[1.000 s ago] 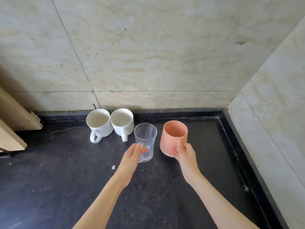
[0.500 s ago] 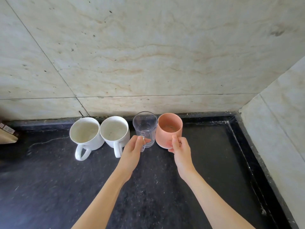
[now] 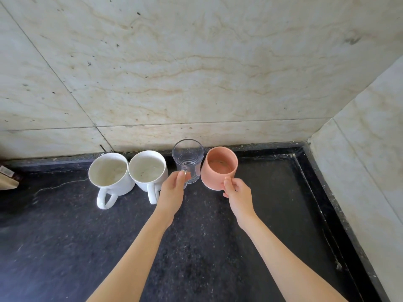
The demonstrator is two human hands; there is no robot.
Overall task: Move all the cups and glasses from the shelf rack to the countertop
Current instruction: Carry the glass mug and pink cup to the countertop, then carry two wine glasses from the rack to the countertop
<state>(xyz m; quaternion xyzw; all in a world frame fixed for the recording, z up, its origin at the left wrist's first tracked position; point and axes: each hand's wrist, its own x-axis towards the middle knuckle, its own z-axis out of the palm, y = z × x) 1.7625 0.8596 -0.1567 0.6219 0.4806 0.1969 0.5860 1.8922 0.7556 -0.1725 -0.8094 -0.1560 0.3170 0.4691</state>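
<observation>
Hands out front: left hand [image 3: 172, 190] pinches the glass [image 3: 188, 162] by its handle, right hand [image 3: 238, 192] grips the pink cup [image 3: 219, 168] low on its side. Both sit on the countertop [image 3: 65, 247], in line with two white mugs [image 3: 128, 173] by the wall. Four down, apparently; shelf rack out of sight, remainder unknown.

I can read no text, label, brand, number or sign anywhere in my view. The white mugs, the clear glass and the orange cup carry no print that I can make out, and the wall tiles and the dark desk are unmarked.
</observation>
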